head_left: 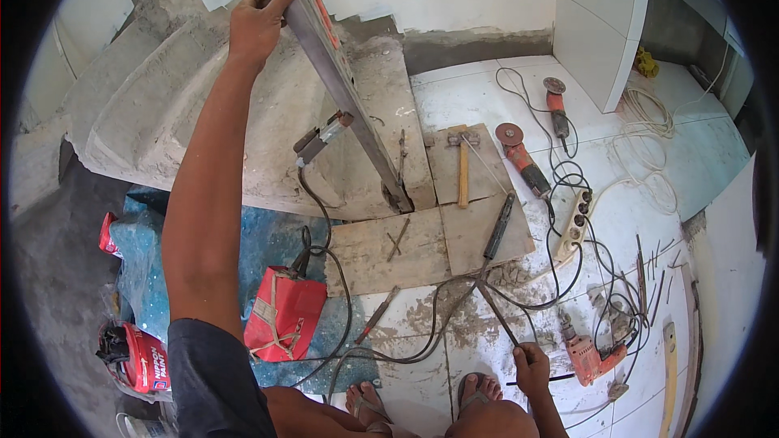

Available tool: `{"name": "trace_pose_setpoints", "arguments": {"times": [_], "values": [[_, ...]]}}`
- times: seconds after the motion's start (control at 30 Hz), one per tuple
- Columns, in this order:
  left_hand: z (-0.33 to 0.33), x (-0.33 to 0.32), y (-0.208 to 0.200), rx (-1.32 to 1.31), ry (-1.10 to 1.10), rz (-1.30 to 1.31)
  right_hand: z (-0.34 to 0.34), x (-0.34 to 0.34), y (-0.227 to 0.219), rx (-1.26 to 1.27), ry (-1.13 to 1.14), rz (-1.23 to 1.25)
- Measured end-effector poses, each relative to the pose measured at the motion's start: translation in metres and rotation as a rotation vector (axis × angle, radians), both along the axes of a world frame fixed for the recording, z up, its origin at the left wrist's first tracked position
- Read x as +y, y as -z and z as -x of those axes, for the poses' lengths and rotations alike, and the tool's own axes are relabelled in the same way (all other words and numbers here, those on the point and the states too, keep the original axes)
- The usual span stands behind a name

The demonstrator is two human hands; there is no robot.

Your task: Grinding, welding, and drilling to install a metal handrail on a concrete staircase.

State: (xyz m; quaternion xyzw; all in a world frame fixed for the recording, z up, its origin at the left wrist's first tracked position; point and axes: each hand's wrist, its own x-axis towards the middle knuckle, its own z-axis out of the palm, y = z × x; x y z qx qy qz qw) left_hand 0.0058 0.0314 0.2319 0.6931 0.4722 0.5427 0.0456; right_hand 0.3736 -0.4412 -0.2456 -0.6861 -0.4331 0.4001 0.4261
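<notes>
My left hand (258, 28) is raised and closed around the upper part of a slanting square metal post (369, 126). A grey bar with a red-edged slot (323, 20), like a spirit level, lies along the post. The post's foot meets the concrete step. A clamp (322, 139) with a black cable grips or touches the post midway. Low on the right, my right hand (532, 369) is closed on a thin dark rod or cable (499, 318); which one I cannot tell. Beyond it lies a welding electrode holder (500, 227) with a thin rod in it.
Rough concrete stairs (162, 113) rise at left. A red welding machine (286, 314) stands on blue sheeting. About the white tiles lie a hammer (463, 174), two angle grinders (526, 164), a power strip (574, 227), a drill (586, 354) and tangled cables. A red bucket (146, 358) stands left.
</notes>
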Motion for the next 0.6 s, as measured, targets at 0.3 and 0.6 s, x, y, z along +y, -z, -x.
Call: {"name": "trace_pose_setpoints", "arguments": {"times": [0.3,0.6], "values": [[0.003,0.005,0.000,-0.025,0.064,0.008,0.009,-0.007,0.002,-0.013,-0.028,0.072],[0.000,0.006,-0.001,0.006,-0.029,0.003,0.013,0.010,-0.028,-0.043,-0.023,0.005]]}}
